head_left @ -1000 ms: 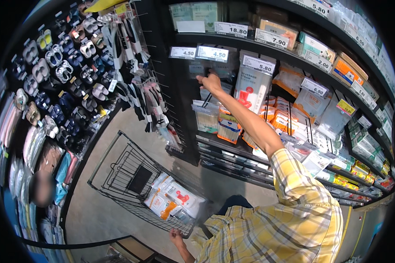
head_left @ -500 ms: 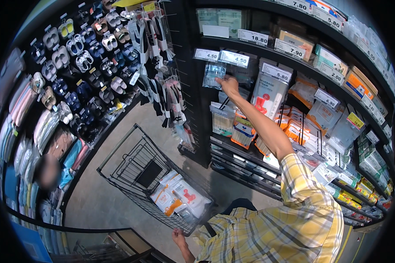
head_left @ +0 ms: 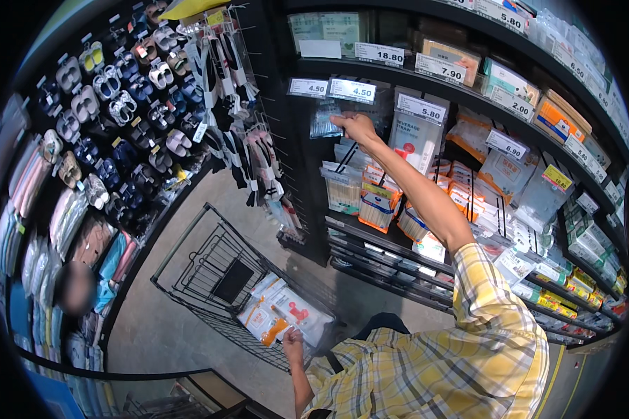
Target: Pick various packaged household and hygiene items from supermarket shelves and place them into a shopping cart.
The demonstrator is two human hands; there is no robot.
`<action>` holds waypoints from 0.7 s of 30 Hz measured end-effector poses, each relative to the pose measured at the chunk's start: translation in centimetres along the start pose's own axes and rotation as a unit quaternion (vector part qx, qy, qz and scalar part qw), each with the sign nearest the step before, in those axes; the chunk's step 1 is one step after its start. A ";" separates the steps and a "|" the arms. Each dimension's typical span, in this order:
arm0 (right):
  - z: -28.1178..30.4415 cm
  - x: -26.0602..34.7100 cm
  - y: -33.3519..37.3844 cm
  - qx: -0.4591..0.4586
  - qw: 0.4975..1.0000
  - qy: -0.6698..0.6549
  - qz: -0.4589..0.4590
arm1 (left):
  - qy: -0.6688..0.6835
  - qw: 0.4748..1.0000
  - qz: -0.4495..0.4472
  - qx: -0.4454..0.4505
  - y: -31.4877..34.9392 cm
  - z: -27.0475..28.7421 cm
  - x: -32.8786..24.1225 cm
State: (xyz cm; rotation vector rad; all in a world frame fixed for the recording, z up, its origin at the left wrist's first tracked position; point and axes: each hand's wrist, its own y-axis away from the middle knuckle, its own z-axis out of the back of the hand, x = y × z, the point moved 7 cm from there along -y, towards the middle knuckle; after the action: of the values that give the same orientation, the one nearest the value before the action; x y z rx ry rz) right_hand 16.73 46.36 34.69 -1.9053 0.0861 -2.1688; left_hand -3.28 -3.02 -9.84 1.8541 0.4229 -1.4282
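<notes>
My right hand [head_left: 357,128] reaches up to the shelf and pinches the edge of a small clear bluish plastic packet [head_left: 323,119], which hangs below two price tags. What the packet contains is too dim to make out. My left hand [head_left: 293,343], fingers curled, is in front of the near side of a black wire shopping cart [head_left: 189,276]; nothing shows in it. Inside the cart lie a white-and-orange package [head_left: 262,318] and a white pack with a red print [head_left: 298,311].
Beside my right hand hang a tall straw pack [head_left: 416,133] and packs of wooden sticks [head_left: 379,202]. Slippers [head_left: 122,108] cover the left wall, with socks [head_left: 223,77] on a rack between. Folded textiles [head_left: 38,188] fill the far-left shelf. A blurred patch [head_left: 75,288] is at lower left.
My left hand has risen and now overlaps the cart in view. My right hand stays at the packet, which looks slightly more tilted. The view has shifted a little.
</notes>
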 end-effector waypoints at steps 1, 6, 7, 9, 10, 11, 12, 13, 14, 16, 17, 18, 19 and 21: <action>0.5 -0.3 -0.3 -0.001 0.999 0.049 -0.001 | 0.007 1.000 0.021 0.003 0.6 -0.6 0.3; 1.1 -1.3 -0.8 -0.027 0.988 0.149 -0.009 | -0.001 0.997 0.070 0.009 2.2 -0.3 3.1; 0.9 -1.4 -0.9 -0.026 0.989 0.148 -0.005 | 0.014 0.999 0.048 0.008 2.2 0.2 3.6; 0.7 -2.1 -1.4 -0.025 0.989 0.149 -0.002 | 0.015 0.997 0.081 -0.006 3.0 1.6 4.5; 0.9 -2.6 -1.7 -0.044 0.987 0.155 0.001 | 0.013 0.993 0.114 -0.016 3.6 1.8 4.4; 1.4 -3.1 -2.0 -0.063 0.985 0.161 0.004 | 0.014 0.993 0.115 -0.015 3.5 1.9 4.6; 0.9 -3.3 -2.0 -0.058 0.986 0.159 0.004 | 0.005 0.993 0.112 -0.035 3.7 3.0 5.0; 0.6 -3.5 -2.0 -0.061 0.987 0.146 -0.006 | -0.004 0.993 0.109 -0.054 3.8 4.1 5.3; 0.4 -3.8 -2.0 -0.065 0.989 0.133 -0.015 | -0.003 0.992 0.108 -0.058 3.8 4.8 5.7; 0.3 -4.0 -1.9 -0.069 0.990 0.125 -0.001 | -0.017 0.994 0.087 -0.071 3.5 5.8 5.9; 0.3 -4.0 -1.9 -0.076 0.990 0.118 0.014 | -0.016 0.993 0.086 -0.073 3.3 6.2 6.2; 0.2 -4.1 -1.8 -0.075 0.990 0.118 0.014 | -0.014 0.993 0.088 -0.072 3.2 6.3 6.1; -0.1 -4.2 -1.7 -0.066 0.992 0.108 0.009 | -0.012 0.993 0.091 -0.071 3.2 6.3 6.0; -0.3 -4.5 -1.8 -0.056 0.994 0.098 0.005 | -0.007 0.993 0.090 -0.073 3.1 6.0 5.7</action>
State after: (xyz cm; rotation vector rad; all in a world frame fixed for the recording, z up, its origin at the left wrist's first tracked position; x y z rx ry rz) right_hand 16.62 49.09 30.66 -1.7357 0.2587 -2.3851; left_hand -3.51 -10.48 -14.65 1.7177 0.3350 -1.2542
